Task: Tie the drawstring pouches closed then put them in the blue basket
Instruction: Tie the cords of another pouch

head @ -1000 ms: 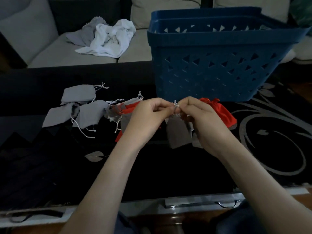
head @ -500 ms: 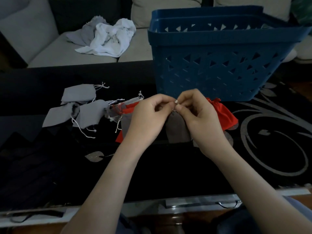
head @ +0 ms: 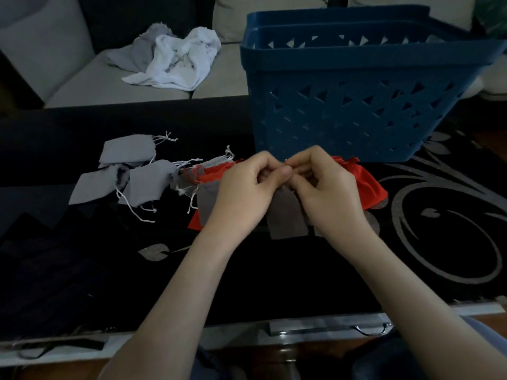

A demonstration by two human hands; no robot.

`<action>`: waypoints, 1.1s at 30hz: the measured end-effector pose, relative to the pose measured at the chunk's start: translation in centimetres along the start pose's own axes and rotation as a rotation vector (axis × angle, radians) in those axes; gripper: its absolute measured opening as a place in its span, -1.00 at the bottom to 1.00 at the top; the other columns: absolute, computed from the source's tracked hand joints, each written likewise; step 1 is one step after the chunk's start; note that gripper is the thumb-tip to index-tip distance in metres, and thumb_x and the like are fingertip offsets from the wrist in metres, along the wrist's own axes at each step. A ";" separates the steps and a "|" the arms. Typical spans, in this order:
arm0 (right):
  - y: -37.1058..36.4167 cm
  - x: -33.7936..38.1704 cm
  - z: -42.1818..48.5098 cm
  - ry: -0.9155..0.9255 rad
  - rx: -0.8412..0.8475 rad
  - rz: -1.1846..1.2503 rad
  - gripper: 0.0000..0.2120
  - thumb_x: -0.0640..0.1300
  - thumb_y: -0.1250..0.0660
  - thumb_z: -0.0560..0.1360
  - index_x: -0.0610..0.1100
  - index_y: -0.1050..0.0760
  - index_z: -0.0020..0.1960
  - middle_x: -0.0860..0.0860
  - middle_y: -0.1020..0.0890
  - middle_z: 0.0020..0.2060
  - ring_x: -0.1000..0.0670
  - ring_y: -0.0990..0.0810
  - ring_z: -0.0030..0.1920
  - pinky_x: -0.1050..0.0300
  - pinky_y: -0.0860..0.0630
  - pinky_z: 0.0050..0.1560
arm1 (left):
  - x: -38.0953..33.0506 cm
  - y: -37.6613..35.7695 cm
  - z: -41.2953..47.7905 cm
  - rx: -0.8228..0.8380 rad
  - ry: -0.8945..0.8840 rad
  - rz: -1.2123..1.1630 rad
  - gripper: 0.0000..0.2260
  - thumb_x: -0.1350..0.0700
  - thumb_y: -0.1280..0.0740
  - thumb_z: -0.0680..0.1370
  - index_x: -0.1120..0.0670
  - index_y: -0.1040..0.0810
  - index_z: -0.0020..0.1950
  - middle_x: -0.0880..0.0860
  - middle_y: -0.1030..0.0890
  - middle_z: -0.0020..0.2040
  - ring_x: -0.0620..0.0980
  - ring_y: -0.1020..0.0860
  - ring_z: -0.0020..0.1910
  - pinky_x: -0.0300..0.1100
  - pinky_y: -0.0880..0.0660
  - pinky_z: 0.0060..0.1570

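One blue basket [head: 356, 113], upright on the dark patterned worktop [head: 439, 242]. Just in front of its near wall, two hands brought together: left grip [head: 247, 193] and right grip [head: 326, 193], fingers curled, fingertips meeting and pinching the neck of one grey pouch [head: 285, 220], body drooping below the fingers; cord there too small to make out. In front of the basket toward its right, partly behind the right grip, one red pouch [head: 367, 185] with its mouth gathered. At the basket's front left corner, a tangled heap [head: 214, 171] of red and grey pouches, partly hidden by the left grip, number impossible to tell. Farther left of the basket, three flat grey pouches [head: 127, 149] close together, white cords trailing loose. Behind and left of the basket, one sofa [head: 82, 86] carrying one crumpled pile of white and grey cloth [head: 178, 61].
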State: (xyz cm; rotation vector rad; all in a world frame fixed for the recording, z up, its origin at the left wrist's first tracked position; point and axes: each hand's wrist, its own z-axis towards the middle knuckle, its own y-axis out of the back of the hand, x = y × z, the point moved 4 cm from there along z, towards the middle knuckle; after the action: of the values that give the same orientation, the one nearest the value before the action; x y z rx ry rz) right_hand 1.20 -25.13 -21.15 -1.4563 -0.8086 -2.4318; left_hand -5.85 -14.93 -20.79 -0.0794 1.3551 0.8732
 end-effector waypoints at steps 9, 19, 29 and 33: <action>0.7 -0.5 0.6 -0.109 0.025 0.100 -0.89 -0.26 -0.29 0.54 -0.12 -0.57 -0.08 0.01 -0.66 -0.22 0.06 -0.63 -0.15 0.05 -0.55 -0.01 | -0.1 0.0 0.3 -0.014 -0.028 -0.058 -0.88 0.15 -0.32 0.57 0.14 -0.57 -0.14 -0.09 -0.54 -0.34 -0.22 -0.47 -0.32 -0.32 -0.39 -0.24; 0.6 0.1 0.5 0.140 -0.038 -0.256 -0.95 -0.23 -0.32 0.51 -0.17 -0.49 -0.13 0.15 -0.50 -0.37 0.22 -0.47 -0.32 0.43 -0.34 -0.25 | 1.2 -0.4 0.6 -0.028 0.099 -0.151 -0.88 0.11 -0.35 0.55 0.05 -0.60 -0.19 -0.01 -0.60 -0.31 -0.02 -0.56 -0.24 -0.02 -0.48 -0.13; 0.3 -0.7 0.6 -0.179 0.036 0.089 -0.92 -0.15 -0.36 0.50 -0.14 -0.53 -0.02 -0.07 -0.64 -0.24 0.03 -0.60 -0.23 0.13 -0.51 -0.12 | 0.5 -0.4 0.4 -0.056 0.059 -0.281 -0.87 0.17 -0.34 0.55 0.01 -0.60 -0.18 -0.11 -0.62 -0.30 -0.19 -0.55 -0.25 -0.26 -0.45 -0.15; 0.1 -0.9 0.5 -0.226 0.058 0.213 -0.92 -0.24 -0.34 0.51 -0.21 -0.58 -0.02 -0.14 -0.65 -0.22 0.11 -0.58 -0.27 0.28 -0.51 -0.24 | 0.5 -0.6 0.5 -0.089 0.039 -0.302 -0.89 0.19 -0.35 0.54 0.04 -0.61 -0.17 -0.15 -0.64 -0.28 -0.21 -0.57 -0.22 -0.28 -0.45 -0.13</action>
State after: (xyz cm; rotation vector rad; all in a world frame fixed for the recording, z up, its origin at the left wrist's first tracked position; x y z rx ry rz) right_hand 2.11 -25.03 -21.70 -1.7207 -0.7185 -2.0996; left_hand -5.16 -14.83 -21.38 -0.3626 1.2985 0.6783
